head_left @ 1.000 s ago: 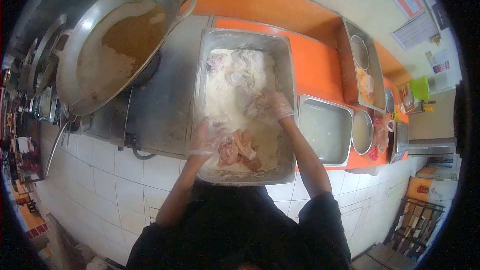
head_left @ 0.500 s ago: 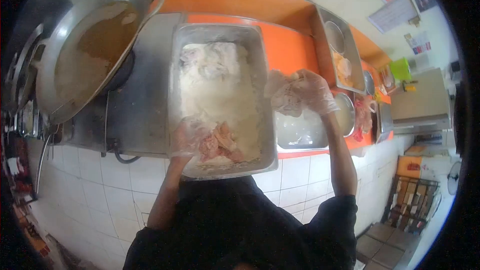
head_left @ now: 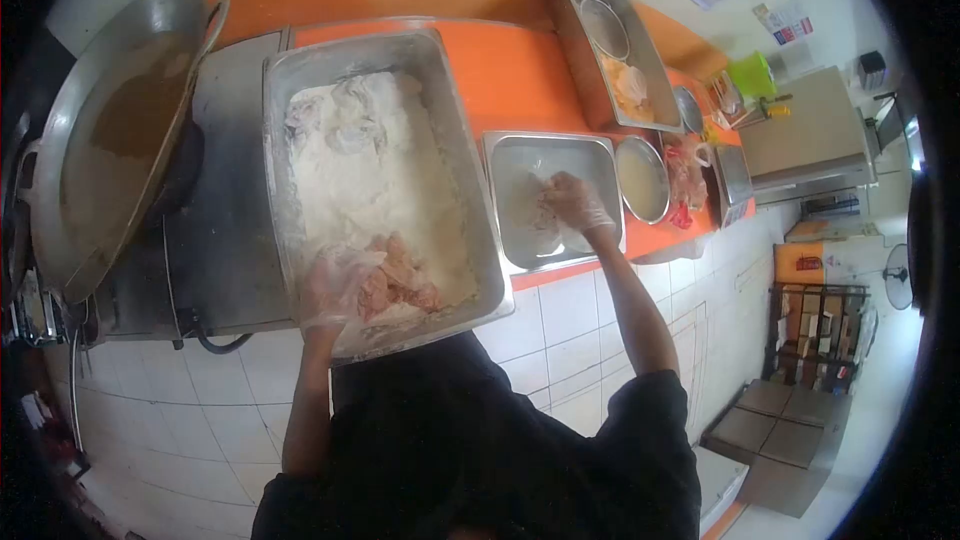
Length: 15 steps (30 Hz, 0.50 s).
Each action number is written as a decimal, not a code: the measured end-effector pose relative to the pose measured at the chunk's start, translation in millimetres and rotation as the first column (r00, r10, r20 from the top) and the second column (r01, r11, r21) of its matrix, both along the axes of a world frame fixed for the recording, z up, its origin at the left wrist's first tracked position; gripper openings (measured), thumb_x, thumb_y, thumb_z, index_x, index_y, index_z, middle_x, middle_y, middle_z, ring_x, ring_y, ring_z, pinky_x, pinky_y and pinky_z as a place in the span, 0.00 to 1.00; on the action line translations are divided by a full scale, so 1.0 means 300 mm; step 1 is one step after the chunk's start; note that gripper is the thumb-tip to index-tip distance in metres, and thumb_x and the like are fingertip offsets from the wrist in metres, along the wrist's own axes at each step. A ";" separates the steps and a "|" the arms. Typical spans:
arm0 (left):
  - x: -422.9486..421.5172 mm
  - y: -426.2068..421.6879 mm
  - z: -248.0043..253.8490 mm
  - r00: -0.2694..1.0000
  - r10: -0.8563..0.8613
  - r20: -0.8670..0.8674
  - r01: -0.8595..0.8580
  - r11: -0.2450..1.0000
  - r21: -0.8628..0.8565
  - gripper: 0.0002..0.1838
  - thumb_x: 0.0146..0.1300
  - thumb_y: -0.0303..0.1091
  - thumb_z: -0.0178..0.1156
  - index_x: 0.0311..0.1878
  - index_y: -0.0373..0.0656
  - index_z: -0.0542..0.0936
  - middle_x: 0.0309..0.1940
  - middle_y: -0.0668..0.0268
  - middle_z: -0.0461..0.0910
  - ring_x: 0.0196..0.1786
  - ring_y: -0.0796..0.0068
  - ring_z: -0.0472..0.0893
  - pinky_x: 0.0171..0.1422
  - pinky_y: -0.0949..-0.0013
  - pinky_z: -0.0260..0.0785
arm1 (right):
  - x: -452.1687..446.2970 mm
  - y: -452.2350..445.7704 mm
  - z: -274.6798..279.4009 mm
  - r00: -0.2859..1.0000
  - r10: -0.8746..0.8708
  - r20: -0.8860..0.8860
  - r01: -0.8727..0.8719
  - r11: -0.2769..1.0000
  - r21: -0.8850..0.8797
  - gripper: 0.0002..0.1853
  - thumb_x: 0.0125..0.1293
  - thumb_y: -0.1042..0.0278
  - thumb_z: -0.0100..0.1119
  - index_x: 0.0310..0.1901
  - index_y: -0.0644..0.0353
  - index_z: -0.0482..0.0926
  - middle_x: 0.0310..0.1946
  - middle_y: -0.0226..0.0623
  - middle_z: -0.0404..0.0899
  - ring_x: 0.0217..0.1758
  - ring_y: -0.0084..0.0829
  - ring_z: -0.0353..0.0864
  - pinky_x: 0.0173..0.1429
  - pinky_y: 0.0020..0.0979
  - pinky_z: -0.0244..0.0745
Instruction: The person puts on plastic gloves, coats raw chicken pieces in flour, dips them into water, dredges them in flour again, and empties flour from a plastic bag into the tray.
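My left hand [head_left: 335, 285], in a clear plastic glove, is low in the large metal tray of white flour [head_left: 475, 270]. It rests against several raw, pinkish meat pieces [head_left: 400, 285]; how its fingers are bent is hard to make out. Further up that tray, flour-coated pieces [head_left: 350, 120] lie half buried. My right hand [head_left: 575, 208], also gloved, is over the smaller metal tray of cloudy liquid [head_left: 610, 165], its fingers closed on a pale coated piece [head_left: 545, 225] low in the tray, partly hidden.
At the left, a large wok [head_left: 70, 225] holds brown oil. Right of the liquid tray are a round bowl [head_left: 642, 178], a plastic bag of reddish contents [head_left: 685, 175] and a deep metal tray [head_left: 660, 95]. All stand along an orange counter [head_left: 510, 75].
My right hand has carried a coated piece from the flour tray across and down into the liquid tray. My left hand stays by the raw pieces. The view has shifted right.
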State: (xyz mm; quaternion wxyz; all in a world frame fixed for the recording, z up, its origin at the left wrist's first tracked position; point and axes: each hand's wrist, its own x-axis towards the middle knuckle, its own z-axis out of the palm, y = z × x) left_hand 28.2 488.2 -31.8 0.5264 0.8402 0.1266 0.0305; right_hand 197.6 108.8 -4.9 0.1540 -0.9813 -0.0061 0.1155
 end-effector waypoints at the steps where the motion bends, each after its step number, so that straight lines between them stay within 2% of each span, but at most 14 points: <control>1: 0.000 -0.002 -0.011 0.999 0.000 -0.033 -0.002 0.999 -0.044 0.18 0.57 0.40 0.63 0.45 0.39 0.77 0.37 0.57 0.81 0.40 0.59 0.80 0.46 0.62 0.71 | -0.008 -0.027 -0.051 1.000 -0.013 0.007 0.013 0.999 -0.033 0.21 0.60 0.48 0.53 0.36 0.61 0.80 0.34 0.53 0.80 0.39 0.53 0.79 0.44 0.44 0.73; 2: 0.000 -0.003 -0.017 0.998 0.006 -0.063 -0.011 0.996 -0.087 0.18 0.57 0.40 0.64 0.45 0.38 0.77 0.37 0.56 0.81 0.40 0.59 0.80 0.45 0.61 0.70 | -0.004 -0.047 -0.099 1.000 -0.018 0.018 0.020 0.998 -0.066 0.18 0.59 0.50 0.54 0.35 0.60 0.79 0.34 0.53 0.80 0.40 0.52 0.79 0.43 0.45 0.73; 4: -0.008 -0.021 0.071 0.998 0.013 -0.065 -0.010 0.999 0.048 0.19 0.57 0.41 0.64 0.45 0.38 0.77 0.38 0.56 0.80 0.41 0.57 0.80 0.46 0.60 0.70 | 0.006 -0.075 -0.165 0.998 -0.057 -0.012 0.055 0.989 -0.135 0.16 0.58 0.52 0.54 0.36 0.58 0.79 0.35 0.53 0.79 0.41 0.52 0.79 0.44 0.46 0.72; 6: -0.030 -0.023 0.072 1.000 -0.008 -0.030 0.013 0.987 0.163 0.19 0.57 0.42 0.64 0.45 0.38 0.77 0.39 0.55 0.79 0.42 0.55 0.79 0.47 0.59 0.69 | 0.027 -0.098 -0.215 0.988 -0.129 -0.086 0.108 0.971 -0.211 0.17 0.60 0.52 0.51 0.39 0.57 0.79 0.38 0.52 0.79 0.43 0.52 0.79 0.47 0.46 0.72; 8: -0.063 -0.005 -0.017 0.997 -0.058 0.043 0.045 0.965 0.257 0.20 0.57 0.44 0.64 0.46 0.37 0.77 0.40 0.54 0.79 0.43 0.54 0.77 0.48 0.59 0.68 | 0.038 -0.142 -0.291 0.990 -0.131 -0.050 0.117 0.968 -0.220 0.19 0.62 0.50 0.48 0.41 0.56 0.78 0.41 0.52 0.78 0.46 0.52 0.78 0.48 0.46 0.72; 12: -0.078 -0.005 -0.051 0.999 -0.030 0.016 0.024 0.957 0.290 0.23 0.57 0.48 0.63 0.45 0.37 0.77 0.41 0.51 0.77 0.45 0.51 0.76 0.49 0.56 0.67 | 0.100 -0.269 -0.495 0.994 -0.081 -0.079 0.061 0.972 -0.228 0.21 0.65 0.48 0.44 0.42 0.57 0.78 0.46 0.52 0.77 0.49 0.52 0.77 0.50 0.46 0.73; 15: -0.096 0.004 -0.087 0.997 0.021 -0.069 0.001 0.952 0.305 0.24 0.57 0.49 0.64 0.44 0.37 0.76 0.39 0.49 0.78 0.45 0.48 0.76 0.50 0.55 0.67 | 0.060 -0.162 -0.330 0.998 0.012 -0.062 -0.029 0.959 -0.281 0.21 0.66 0.47 0.44 0.42 0.57 0.78 0.47 0.51 0.77 0.49 0.52 0.77 0.51 0.46 0.72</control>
